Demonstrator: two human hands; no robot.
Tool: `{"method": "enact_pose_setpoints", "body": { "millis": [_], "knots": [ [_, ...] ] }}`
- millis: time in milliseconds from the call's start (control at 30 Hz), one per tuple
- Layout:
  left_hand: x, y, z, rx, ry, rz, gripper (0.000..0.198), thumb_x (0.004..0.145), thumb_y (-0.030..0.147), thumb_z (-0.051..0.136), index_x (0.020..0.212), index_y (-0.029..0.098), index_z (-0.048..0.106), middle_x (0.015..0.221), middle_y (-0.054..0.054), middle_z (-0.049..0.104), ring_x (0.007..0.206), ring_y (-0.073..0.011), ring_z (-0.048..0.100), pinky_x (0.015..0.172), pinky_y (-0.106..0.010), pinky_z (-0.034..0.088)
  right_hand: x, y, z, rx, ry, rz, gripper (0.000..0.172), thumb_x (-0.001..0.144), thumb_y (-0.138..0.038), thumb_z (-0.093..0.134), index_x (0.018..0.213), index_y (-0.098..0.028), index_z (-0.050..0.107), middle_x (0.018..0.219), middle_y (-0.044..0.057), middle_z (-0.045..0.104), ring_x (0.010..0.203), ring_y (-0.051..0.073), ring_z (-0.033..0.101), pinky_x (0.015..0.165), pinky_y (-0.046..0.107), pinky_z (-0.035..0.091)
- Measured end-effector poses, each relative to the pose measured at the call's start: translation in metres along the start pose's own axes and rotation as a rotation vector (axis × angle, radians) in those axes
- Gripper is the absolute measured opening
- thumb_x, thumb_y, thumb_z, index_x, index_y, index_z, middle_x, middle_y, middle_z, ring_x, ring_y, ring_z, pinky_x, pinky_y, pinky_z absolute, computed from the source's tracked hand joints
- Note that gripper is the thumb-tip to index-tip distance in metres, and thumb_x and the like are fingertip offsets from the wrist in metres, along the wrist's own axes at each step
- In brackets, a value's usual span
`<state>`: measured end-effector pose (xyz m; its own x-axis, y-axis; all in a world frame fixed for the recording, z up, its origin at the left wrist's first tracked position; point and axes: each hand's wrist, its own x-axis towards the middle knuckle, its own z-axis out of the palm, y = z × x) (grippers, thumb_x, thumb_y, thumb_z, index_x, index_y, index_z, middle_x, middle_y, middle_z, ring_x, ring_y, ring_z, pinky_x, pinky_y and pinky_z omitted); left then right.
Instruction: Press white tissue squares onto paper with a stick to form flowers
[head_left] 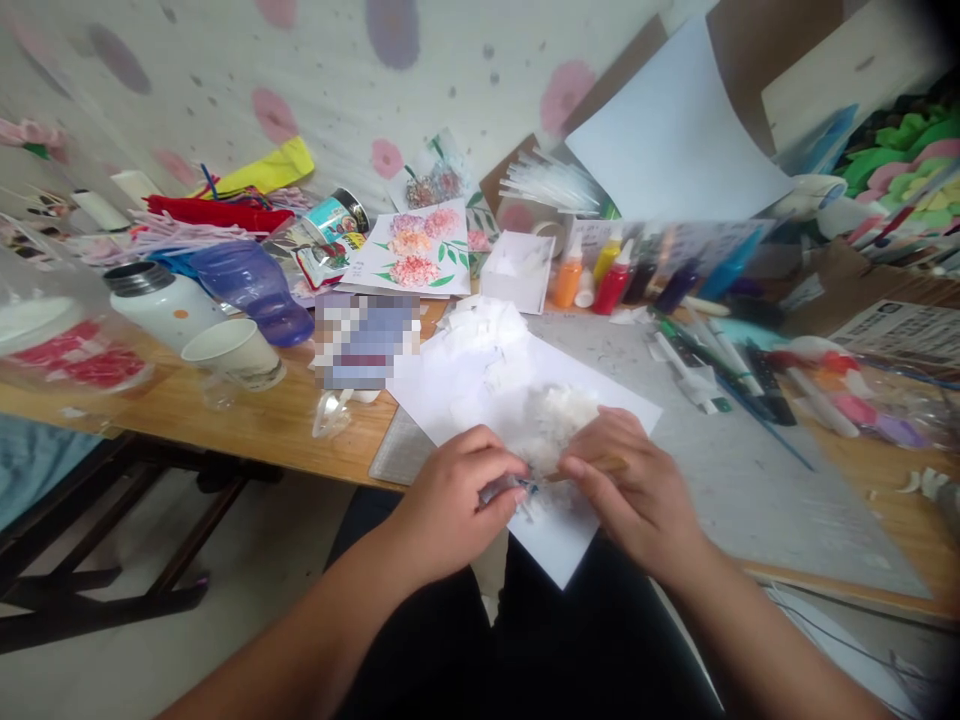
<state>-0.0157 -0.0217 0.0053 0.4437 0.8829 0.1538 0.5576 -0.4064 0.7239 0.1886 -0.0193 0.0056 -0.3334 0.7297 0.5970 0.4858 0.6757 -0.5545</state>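
My left hand (454,505) is closed in a pinch over the paper, thumb against forefinger. Between its fingertips is a small whitish piece with dark blue marks (531,488), too blurred to name. My right hand (637,485) is closed around a thin wooden stick (613,464), whose tip points left toward that piece. A sheet of white paper (566,550) lies beneath both hands and juts over the table's front edge. On it, just beyond my hands, sits a fluffy off-white heap (561,412). Farther back rests a pile of white scraps (484,330).
A grey cutting mat (772,500) extends to the right, bearing pens and tools (697,370). Paint bottles (616,282), a white box (517,272) and a flower picture (420,250) stand behind. At left are a paper cup (234,355) and a white bottle (161,310).
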Motion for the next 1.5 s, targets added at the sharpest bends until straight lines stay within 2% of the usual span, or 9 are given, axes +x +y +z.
{"method": "enact_pose_setpoints", "body": {
  "millis": [133,333,533,633,733,867,1267,1400,1500],
  "knots": [
    [-0.008,0.000,0.002,0.045,0.004,0.110,0.018,0.082,0.016,0.061,0.096,0.020,0.071,0.091,-0.004,0.058,0.082,-0.0153,0.057,0.073,-0.029,0.048,0.002,0.001,-0.002,0.116,0.066,0.050,0.020,0.089,-0.014,0.051,0.078,-0.025,0.063,0.071,-0.001,0.066,0.069,0.016,0.061,0.080,0.038,0.042],
    [-0.014,0.000,-0.002,0.051,0.001,0.197,0.022,0.084,0.015,0.058,0.101,0.023,0.071,0.090,-0.004,0.058,0.083,-0.0151,0.057,0.074,-0.028,0.048,0.003,0.003,0.000,0.179,-0.007,0.045,0.020,0.088,-0.012,0.054,0.073,-0.023,0.061,0.071,-0.002,0.066,0.069,0.015,0.060,0.081,0.040,0.041],
    [0.010,-0.023,-0.029,0.305,0.354,-0.136,0.015,0.085,0.017,0.054,0.092,0.018,0.067,0.088,-0.003,0.061,0.074,-0.0153,0.057,0.069,-0.029,0.047,0.000,0.005,0.000,0.172,-0.006,0.079,0.021,0.089,-0.013,0.052,0.072,-0.023,0.061,0.071,-0.003,0.064,0.071,0.015,0.060,0.086,0.041,0.039],
    [0.028,-0.031,-0.039,0.513,0.265,-0.285,0.021,0.082,0.025,0.059,0.102,0.019,0.065,0.100,-0.006,0.062,0.089,-0.0233,0.059,0.079,-0.037,0.047,0.000,0.004,-0.001,0.148,-0.021,0.064,0.020,0.089,-0.013,0.051,0.074,-0.023,0.061,0.072,-0.003,0.064,0.072,0.014,0.060,0.087,0.040,0.038],
    [0.041,-0.032,-0.041,0.596,0.159,-0.346,0.018,0.077,0.031,0.066,0.091,0.020,0.066,0.095,-0.006,0.061,0.095,-0.0289,0.056,0.083,-0.041,0.044,0.000,0.004,-0.001,0.130,-0.024,0.048,0.020,0.088,-0.012,0.052,0.076,-0.023,0.061,0.072,-0.003,0.064,0.072,0.014,0.060,0.088,0.040,0.037],
    [0.046,-0.029,-0.037,0.546,0.126,-0.333,0.010,0.076,0.024,0.064,0.068,0.020,0.061,0.083,-0.003,0.060,0.083,-0.0228,0.057,0.075,-0.035,0.043,0.000,0.004,-0.002,0.134,-0.018,0.031,0.020,0.088,-0.012,0.052,0.076,-0.024,0.062,0.072,-0.004,0.066,0.072,0.014,0.061,0.089,0.041,0.037],
    [0.032,-0.022,-0.037,0.323,0.140,-0.313,0.015,0.082,0.026,0.053,0.069,0.021,0.046,0.061,0.006,0.053,0.055,-0.0110,0.051,0.050,-0.021,0.038,-0.001,0.002,-0.003,0.131,0.054,0.047,0.021,0.089,-0.015,0.052,0.074,-0.024,0.063,0.071,-0.002,0.066,0.070,0.016,0.062,0.086,0.041,0.040],
    [0.031,-0.023,-0.041,0.442,0.144,-0.308,0.006,0.078,0.019,0.055,0.074,0.021,0.051,0.071,0.003,0.057,0.064,-0.0143,0.056,0.056,-0.024,0.041,-0.001,0.002,-0.003,0.138,0.066,0.047,0.020,0.088,-0.014,0.054,0.071,-0.023,0.062,0.071,-0.002,0.066,0.070,0.015,0.062,0.084,0.040,0.041],
    [0.037,-0.022,-0.043,0.595,0.198,-0.289,0.011,0.079,0.013,0.051,0.085,0.020,0.057,0.094,-0.005,0.060,0.086,-0.0221,0.059,0.072,-0.032,0.043,0.000,0.002,-0.003,0.142,0.062,0.033,0.022,0.088,-0.013,0.053,0.068,-0.022,0.060,0.071,-0.002,0.066,0.070,0.015,0.062,0.085,0.040,0.040]
  ]
}}
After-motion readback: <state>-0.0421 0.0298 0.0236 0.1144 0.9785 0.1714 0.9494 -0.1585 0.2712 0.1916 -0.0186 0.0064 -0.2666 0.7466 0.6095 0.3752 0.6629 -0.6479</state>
